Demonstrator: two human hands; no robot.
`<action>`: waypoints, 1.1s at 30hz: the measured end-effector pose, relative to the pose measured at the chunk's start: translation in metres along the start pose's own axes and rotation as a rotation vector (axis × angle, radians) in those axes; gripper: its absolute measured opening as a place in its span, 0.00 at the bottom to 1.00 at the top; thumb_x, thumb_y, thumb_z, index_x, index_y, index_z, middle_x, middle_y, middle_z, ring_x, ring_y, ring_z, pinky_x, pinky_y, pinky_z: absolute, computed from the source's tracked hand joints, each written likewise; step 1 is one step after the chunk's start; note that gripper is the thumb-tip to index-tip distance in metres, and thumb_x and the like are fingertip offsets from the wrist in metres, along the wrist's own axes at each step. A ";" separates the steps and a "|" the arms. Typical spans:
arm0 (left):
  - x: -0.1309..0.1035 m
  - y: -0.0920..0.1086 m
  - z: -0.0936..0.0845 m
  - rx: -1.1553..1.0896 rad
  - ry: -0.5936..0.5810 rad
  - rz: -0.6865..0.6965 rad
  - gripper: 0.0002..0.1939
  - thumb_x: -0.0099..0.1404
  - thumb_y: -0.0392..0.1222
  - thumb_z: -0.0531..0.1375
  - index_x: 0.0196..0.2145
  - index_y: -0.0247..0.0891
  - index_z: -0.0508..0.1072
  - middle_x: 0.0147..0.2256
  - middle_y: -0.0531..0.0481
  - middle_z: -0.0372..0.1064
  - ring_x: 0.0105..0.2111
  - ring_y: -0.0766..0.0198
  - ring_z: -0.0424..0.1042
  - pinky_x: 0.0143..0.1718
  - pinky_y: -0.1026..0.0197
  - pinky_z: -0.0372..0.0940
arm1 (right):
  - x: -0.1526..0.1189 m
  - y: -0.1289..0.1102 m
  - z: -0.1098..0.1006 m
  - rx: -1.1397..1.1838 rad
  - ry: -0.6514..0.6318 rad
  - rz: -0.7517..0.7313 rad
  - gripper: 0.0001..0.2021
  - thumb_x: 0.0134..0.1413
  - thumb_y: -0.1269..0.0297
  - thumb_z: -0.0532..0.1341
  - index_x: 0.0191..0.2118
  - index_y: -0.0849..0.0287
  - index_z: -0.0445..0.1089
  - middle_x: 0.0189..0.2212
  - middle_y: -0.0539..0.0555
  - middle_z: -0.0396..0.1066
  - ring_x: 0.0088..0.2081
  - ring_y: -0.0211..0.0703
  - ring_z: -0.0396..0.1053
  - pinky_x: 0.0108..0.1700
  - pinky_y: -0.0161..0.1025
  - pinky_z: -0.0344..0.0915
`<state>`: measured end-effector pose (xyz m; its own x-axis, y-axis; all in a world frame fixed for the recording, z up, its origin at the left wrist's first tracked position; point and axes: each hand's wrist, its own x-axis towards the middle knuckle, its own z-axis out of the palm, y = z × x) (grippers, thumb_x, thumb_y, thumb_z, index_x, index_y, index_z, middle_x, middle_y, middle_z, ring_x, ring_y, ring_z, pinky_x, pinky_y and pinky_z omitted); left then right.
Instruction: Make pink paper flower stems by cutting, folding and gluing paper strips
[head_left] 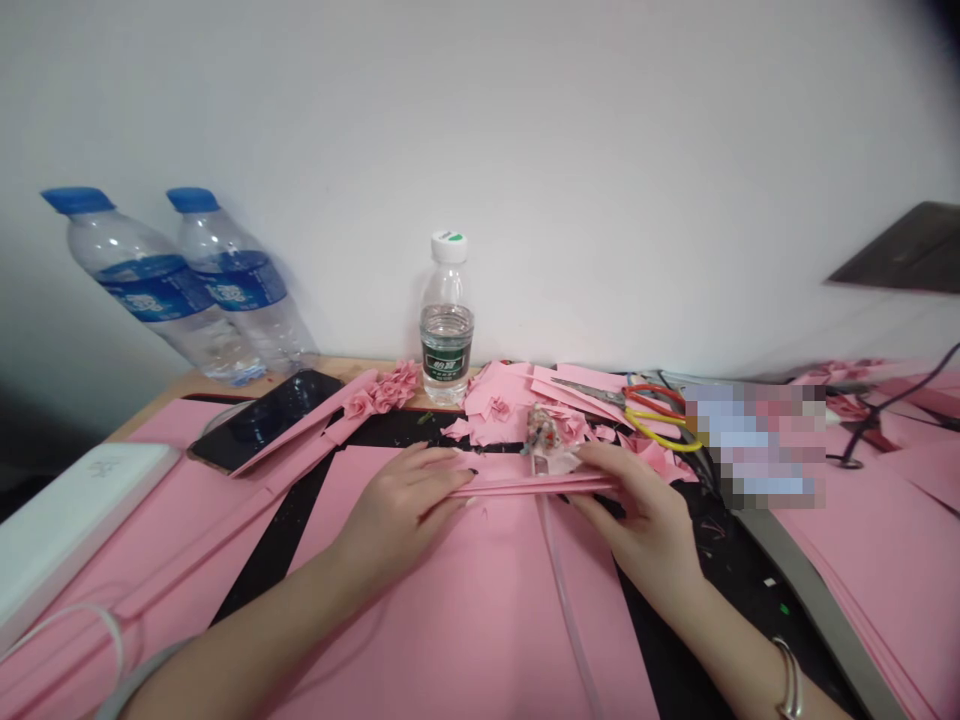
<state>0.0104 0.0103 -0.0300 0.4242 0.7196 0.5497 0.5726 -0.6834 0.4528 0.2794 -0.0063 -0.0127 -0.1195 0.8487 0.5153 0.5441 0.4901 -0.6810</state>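
A folded strip of pink paper (525, 487) in several layers is held level between my two hands. My left hand (409, 495) pinches its left end, fingers on top and thumb at the near edge. At the right end, my right hand (637, 500) grips the strip, with its thumb below and fingers above. Beneath lies a large pink sheet (465, 620). Just behind the strip is a small beaded or glittery item (541, 430), whose kind I cannot make out. A thin pale cable (559, 570) runs over the sheet toward me.
Scissors (645, 410) with red and yellow handles, paper flowers (382, 390) and scraps lie behind. A small water bottle (448, 330) stands by the wall. Left are two large bottles (161, 285), a phone (266, 420) and a white power bank (90, 530). Pink sheets (885, 530) lie right.
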 end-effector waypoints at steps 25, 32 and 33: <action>-0.001 -0.002 -0.004 0.003 -0.046 -0.145 0.14 0.70 0.38 0.54 0.38 0.43 0.80 0.41 0.48 0.81 0.52 0.48 0.74 0.61 0.36 0.54 | 0.005 0.002 -0.003 0.388 0.155 0.326 0.04 0.53 0.63 0.68 0.33 0.54 0.73 0.45 0.57 0.72 0.45 0.50 0.72 0.41 0.46 0.74; -0.001 -0.003 -0.002 0.027 -0.037 -0.120 0.13 0.70 0.37 0.54 0.39 0.42 0.80 0.41 0.48 0.81 0.52 0.49 0.74 0.64 0.34 0.47 | 0.011 -0.001 -0.001 0.730 0.194 0.583 0.13 0.42 0.63 0.75 0.29 0.57 0.70 0.31 0.50 0.75 0.31 0.38 0.73 0.36 0.37 0.76; -0.001 -0.003 -0.002 0.042 -0.044 -0.110 0.13 0.70 0.37 0.54 0.39 0.42 0.79 0.41 0.47 0.81 0.52 0.48 0.74 0.64 0.33 0.47 | 0.011 -0.001 -0.002 0.740 0.198 0.585 0.13 0.42 0.63 0.75 0.29 0.57 0.70 0.30 0.50 0.75 0.31 0.37 0.73 0.36 0.36 0.75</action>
<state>0.0069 0.0110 -0.0306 0.3871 0.7955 0.4662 0.6460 -0.5948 0.4785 0.2789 0.0026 -0.0055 0.1835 0.9828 0.0219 -0.1966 0.0586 -0.9787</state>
